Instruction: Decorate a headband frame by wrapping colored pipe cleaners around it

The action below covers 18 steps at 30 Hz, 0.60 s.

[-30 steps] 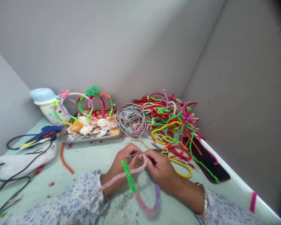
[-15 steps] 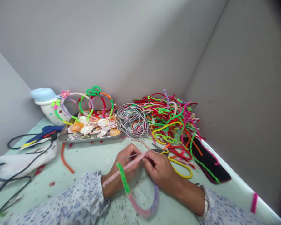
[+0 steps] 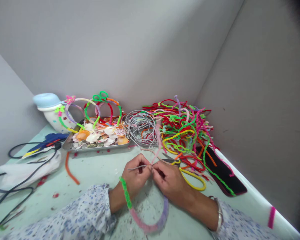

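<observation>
Fuzzy band, likely light, springy: best held by its wire, left of scissors, where left hand and right hand pinch it.

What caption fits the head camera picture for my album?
Left hand and right hand work at grey wire near a tray of shells.

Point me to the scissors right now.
In the head view, the scissors lie on the table right of centre, just beyond and to the right of the right hand, at the near edge of the pipe-cleaner pile.
</observation>
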Tool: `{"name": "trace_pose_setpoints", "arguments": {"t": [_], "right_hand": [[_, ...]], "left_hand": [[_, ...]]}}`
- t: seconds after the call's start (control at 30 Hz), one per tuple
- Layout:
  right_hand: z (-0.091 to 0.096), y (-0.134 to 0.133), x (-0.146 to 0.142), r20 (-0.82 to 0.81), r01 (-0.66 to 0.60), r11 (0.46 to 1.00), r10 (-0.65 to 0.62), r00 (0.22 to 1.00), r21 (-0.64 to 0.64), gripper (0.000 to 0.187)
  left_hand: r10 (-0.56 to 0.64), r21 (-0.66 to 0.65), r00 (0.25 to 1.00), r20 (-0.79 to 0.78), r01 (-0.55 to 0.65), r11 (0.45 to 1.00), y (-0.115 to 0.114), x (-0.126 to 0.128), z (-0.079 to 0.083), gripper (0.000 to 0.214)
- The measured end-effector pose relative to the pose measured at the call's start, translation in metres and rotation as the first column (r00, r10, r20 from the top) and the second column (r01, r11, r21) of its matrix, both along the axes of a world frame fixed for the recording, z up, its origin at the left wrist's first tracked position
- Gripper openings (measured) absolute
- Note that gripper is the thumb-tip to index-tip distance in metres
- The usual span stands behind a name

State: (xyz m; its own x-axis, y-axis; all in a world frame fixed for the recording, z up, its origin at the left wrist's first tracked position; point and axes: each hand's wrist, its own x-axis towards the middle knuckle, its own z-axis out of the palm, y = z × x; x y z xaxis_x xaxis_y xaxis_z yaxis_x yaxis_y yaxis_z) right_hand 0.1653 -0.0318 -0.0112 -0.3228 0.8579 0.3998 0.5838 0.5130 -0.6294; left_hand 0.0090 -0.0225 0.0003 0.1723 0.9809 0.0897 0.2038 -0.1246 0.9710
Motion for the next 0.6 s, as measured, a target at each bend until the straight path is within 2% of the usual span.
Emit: {"name": "trace_pose_setpoints", "arguments": {"t": [0.23, 0.6], "right_hand": [[0.0004, -0.0002, 0.0003, 0.024, -0.008, 1.0, 0.007, 1.0, 0.025, 0.014], [0.001, 0.0004, 0.0006, 0.036, 0.008, 1.0, -0.009, 0.999, 0.021, 0.015]], "left_hand": [[-0.001, -0.024, 0.999, 0.047, 0.002, 1.0, 0.0005, 0.0009, -0.0015, 0.01], [-0.004, -0.053, 0.999, -0.046, 0.002, 0.999, 0.0012, -0.0007, -0.0029, 0.012]]}}
